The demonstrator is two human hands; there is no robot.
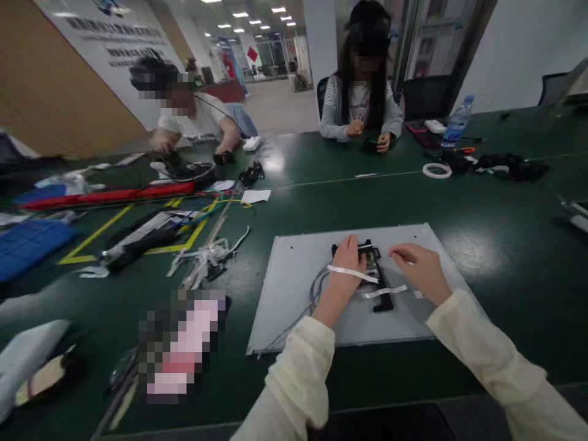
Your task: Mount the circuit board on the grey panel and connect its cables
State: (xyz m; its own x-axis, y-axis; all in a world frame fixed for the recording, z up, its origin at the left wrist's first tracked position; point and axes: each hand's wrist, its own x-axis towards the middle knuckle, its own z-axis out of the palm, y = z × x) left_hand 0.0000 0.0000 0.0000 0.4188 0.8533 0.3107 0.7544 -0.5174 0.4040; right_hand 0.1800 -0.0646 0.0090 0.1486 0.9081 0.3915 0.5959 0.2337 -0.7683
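My left hand (346, 264) lies over a black plastic frame with a circuit board (373, 262), its fingers closed against the frame's left part and covering it. A strip of white tape (353, 273) runs across the back of that hand. To the right, my right hand (423, 269) hovers apart from the frame, thumb and forefinger pinched together; whatever is between them is too small to make out. Another white tape strip (384, 292) crosses the frame's lower leg. Grey cables (316, 291) curve out on the left. All of this rests on a light grey board (294, 288).
Left of the board are a tangle of white ties (209, 260), a blurred pink object (193, 343) and a blue tray (34, 242). A white tape roll (437, 171) and a water bottle (457, 122) stand farther back. Two people sit across the green table (312, 199).
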